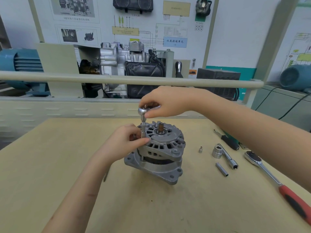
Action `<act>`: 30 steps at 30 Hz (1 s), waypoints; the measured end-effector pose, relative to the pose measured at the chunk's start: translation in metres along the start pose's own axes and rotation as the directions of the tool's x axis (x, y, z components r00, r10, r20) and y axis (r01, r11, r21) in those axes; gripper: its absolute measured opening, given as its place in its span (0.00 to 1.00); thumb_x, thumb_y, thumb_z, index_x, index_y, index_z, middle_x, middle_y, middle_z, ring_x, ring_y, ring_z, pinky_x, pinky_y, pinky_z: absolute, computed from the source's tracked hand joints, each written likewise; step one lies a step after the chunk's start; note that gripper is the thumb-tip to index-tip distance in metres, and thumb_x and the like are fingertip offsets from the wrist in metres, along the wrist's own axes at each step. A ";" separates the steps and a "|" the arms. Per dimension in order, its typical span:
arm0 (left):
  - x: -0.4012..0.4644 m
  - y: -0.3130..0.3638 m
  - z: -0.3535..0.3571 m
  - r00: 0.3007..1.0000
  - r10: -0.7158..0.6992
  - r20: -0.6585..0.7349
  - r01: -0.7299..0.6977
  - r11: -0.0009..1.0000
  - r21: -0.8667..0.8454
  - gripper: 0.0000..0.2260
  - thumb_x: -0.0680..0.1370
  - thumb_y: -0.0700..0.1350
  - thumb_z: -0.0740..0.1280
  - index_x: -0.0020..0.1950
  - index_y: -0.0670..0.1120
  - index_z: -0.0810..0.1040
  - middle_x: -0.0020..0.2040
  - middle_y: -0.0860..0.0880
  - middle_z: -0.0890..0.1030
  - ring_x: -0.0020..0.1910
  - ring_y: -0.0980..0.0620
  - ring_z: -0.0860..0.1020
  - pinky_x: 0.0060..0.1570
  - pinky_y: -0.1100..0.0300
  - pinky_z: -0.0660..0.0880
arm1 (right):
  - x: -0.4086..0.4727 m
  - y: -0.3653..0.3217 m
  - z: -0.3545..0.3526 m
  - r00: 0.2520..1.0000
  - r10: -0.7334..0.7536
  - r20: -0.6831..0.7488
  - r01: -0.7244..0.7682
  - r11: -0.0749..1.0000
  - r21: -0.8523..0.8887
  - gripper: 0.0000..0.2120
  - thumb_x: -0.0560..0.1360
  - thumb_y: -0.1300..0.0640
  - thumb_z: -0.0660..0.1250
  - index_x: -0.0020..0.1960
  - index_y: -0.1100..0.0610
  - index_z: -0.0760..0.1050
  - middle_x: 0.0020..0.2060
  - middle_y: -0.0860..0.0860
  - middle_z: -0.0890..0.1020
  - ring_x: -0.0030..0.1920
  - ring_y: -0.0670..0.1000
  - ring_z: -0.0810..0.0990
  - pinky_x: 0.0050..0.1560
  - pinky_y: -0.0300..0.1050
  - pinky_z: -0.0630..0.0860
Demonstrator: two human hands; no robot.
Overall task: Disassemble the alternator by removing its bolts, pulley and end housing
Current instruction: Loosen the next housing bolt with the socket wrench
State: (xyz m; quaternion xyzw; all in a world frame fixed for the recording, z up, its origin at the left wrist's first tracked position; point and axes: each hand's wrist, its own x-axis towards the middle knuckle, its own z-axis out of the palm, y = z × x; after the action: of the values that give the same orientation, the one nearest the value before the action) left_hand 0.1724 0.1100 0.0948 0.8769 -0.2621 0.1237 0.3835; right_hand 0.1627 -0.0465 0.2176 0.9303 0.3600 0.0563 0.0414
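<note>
Alternator upright mid-surface, pulley apparently already off. Right hand pinching small ratchet head atop extension, evidently turning a through-bolt; left hand curled around extension, steadying it against housing.

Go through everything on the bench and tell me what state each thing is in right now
Grey cast-metal alternator: upright on table, pulley off, shaft bare.
Small chrome ratchet with extension: standing vertical on a housing bolt.
Right hand: grips the ratchet head.
Left hand: pinches the extension, steadying it.
Large red-handled ratchet: lying unused.
Big chrome socket: lying loose.
Long thin socket: lying on its side.
Tiny socket: standing upright.
</note>
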 end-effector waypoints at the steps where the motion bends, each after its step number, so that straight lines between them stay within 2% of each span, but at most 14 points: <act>1: -0.001 0.000 0.000 1.000 0.003 -0.013 -0.003 1.000 -0.003 0.13 0.72 0.48 0.70 0.32 0.43 0.72 0.35 0.50 0.70 0.31 0.57 0.66 0.32 0.71 0.65 | 0.000 0.000 0.001 1.000 -0.004 -0.001 0.004 1.000 0.014 0.14 0.77 0.51 0.61 0.60 0.55 0.74 0.51 0.48 0.78 0.47 0.47 0.75 0.44 0.36 0.68; 2: -0.001 0.000 0.001 0.999 0.006 -0.035 -0.005 1.000 0.006 0.14 0.72 0.47 0.70 0.31 0.44 0.70 0.34 0.50 0.69 0.31 0.57 0.66 0.32 0.70 0.65 | -0.001 0.000 0.001 1.000 -0.002 -0.005 0.002 1.000 0.017 0.14 0.77 0.50 0.61 0.61 0.55 0.73 0.51 0.48 0.78 0.48 0.47 0.75 0.45 0.37 0.68; 4: 0.000 0.001 0.004 0.997 0.007 -0.078 -0.004 0.999 0.039 0.15 0.72 0.48 0.70 0.31 0.45 0.68 0.34 0.50 0.69 0.31 0.56 0.66 0.32 0.68 0.65 | -0.002 0.000 0.002 1.000 0.025 -0.019 -0.025 1.000 -0.007 0.15 0.77 0.47 0.61 0.59 0.55 0.74 0.44 0.46 0.78 0.41 0.45 0.74 0.39 0.39 0.68; 6: 0.000 0.002 0.006 0.995 0.007 -0.100 0.001 0.997 0.072 0.16 0.72 0.49 0.70 0.31 0.45 0.67 0.33 0.50 0.68 0.31 0.55 0.66 0.31 0.65 0.64 | -0.001 -0.001 0.003 0.997 0.074 -0.036 -0.076 0.996 -0.055 0.18 0.76 0.43 0.60 0.52 0.57 0.74 0.34 0.45 0.73 0.33 0.43 0.70 0.32 0.37 0.64; 9: 0.001 0.002 0.006 0.996 -0.002 -0.092 0.009 0.997 0.075 0.16 0.71 0.50 0.71 0.30 0.46 0.67 0.32 0.51 0.68 0.31 0.55 0.66 0.30 0.64 0.62 | 0.004 -0.005 0.005 0.993 0.097 -0.065 -0.104 0.988 -0.114 0.22 0.76 0.40 0.58 0.39 0.59 0.69 0.27 0.48 0.70 0.28 0.48 0.66 0.26 0.38 0.61; 12: 0.000 0.000 0.001 0.999 -0.025 -0.030 0.027 0.998 0.062 0.14 0.71 0.49 0.70 0.32 0.46 0.69 0.34 0.51 0.69 0.31 0.57 0.66 0.30 0.68 0.64 | 0.006 -0.006 0.003 0.995 0.086 -0.054 -0.093 0.985 -0.144 0.21 0.76 0.41 0.59 0.43 0.60 0.73 0.32 0.50 0.74 0.31 0.49 0.69 0.28 0.40 0.61; 15: 0.000 -0.002 -0.006 0.998 -0.028 0.049 0.025 0.998 0.049 0.10 0.72 0.48 0.70 0.34 0.49 0.72 0.37 0.52 0.71 0.33 0.57 0.68 0.33 0.71 0.66 | 0.002 -0.002 0.001 0.997 0.076 -0.034 -0.078 0.994 -0.079 0.16 0.76 0.44 0.61 0.50 0.57 0.74 0.32 0.44 0.71 0.32 0.43 0.68 0.31 0.37 0.62; 19: -0.001 0.000 -0.005 0.999 -0.008 0.033 0.005 0.994 0.109 0.11 0.74 0.47 0.68 0.34 0.50 0.70 0.37 0.53 0.70 0.34 0.58 0.68 0.33 0.72 0.66 | 0.000 -0.003 0.001 0.997 0.071 -0.029 -0.072 0.997 -0.031 0.17 0.76 0.46 0.61 0.56 0.57 0.75 0.35 0.42 0.70 0.37 0.44 0.71 0.36 0.37 0.66; 24: -0.001 0.000 -0.005 0.999 0.050 0.019 -0.053 0.980 0.194 0.13 0.75 0.46 0.67 0.33 0.51 0.67 0.36 0.53 0.68 0.35 0.59 0.67 0.33 0.69 0.64 | 0.002 -0.004 0.002 0.994 0.085 -0.063 -0.089 0.994 -0.058 0.17 0.76 0.44 0.61 0.54 0.57 0.74 0.33 0.42 0.69 0.33 0.41 0.67 0.32 0.37 0.63; 30: -0.001 -0.001 -0.003 0.998 0.068 0.010 -0.068 0.970 0.235 0.13 0.76 0.47 0.65 0.34 0.51 0.66 0.37 0.53 0.68 0.36 0.59 0.66 0.34 0.69 0.63 | 0.002 -0.002 0.004 0.994 0.069 -0.084 -0.071 0.997 -0.032 0.16 0.77 0.45 0.61 0.55 0.57 0.74 0.33 0.40 0.68 0.32 0.39 0.67 0.32 0.33 0.61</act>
State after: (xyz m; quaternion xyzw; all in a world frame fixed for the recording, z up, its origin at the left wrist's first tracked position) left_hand 0.1723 0.1131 0.0961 0.9068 -0.2758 0.1661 0.2722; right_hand 0.1636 -0.0436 0.2131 0.9384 0.3276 0.1023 0.0406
